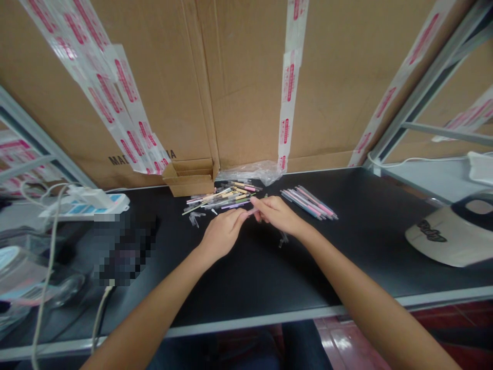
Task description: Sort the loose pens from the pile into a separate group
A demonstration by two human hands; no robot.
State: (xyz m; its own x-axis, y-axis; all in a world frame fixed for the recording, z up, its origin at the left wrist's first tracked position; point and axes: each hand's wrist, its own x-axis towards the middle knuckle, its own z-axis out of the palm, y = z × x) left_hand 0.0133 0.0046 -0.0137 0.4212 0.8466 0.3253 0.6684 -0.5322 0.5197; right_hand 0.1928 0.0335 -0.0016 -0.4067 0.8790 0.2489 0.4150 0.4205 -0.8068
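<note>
Between my hands, over the middle of the black table, is a slim pinkish pen. My left hand pinches its near-left end, and my right hand closes round the other end. Just behind them lies a loose pile of pens and pen parts in yellow, pink, purple and clear plastic. Several clear caps lie left of my left hand. A few more clear pieces rest below my right wrist. To the right, a neat bundle of pink and blue-grey pens lies on the table.
An open small cardboard box and a clear plastic bag stand against the big taped carton. At left are a power strip, a blurred-out dark device and cables. A white cap sits at right.
</note>
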